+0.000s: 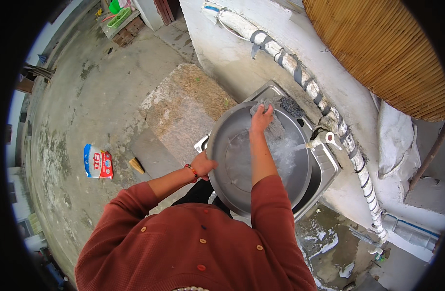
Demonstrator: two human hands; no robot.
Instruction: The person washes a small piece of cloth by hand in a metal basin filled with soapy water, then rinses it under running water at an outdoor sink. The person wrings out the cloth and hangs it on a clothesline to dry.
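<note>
A large round grey basin (pixel 240 145) rests tilted or level, I cannot tell which, over a stainless steel sink (pixel 326 163). My left hand (pixel 204 165), with a beaded bracelet at its wrist, grips the basin's near left rim. At the far inner side, my right hand (pixel 262 116) holds a wet grey cloth (pixel 275 127) against the basin. Water runs from a white tap (pixel 322 140) into the basin and splashes beside my right forearm. A dark scouring pad (pixel 291 106) lies on the sink's back edge, close to the cloth.
Beyond the sink, a wrapped pipe (pixel 309 83) runs along the white wall. A stone slab (pixel 186 105) lies left of the basin. On the concrete floor are a detergent bag (pixel 98 162) and a brush (pixel 136 165). A woven bamboo tray (pixel 382 51) hangs at upper right.
</note>
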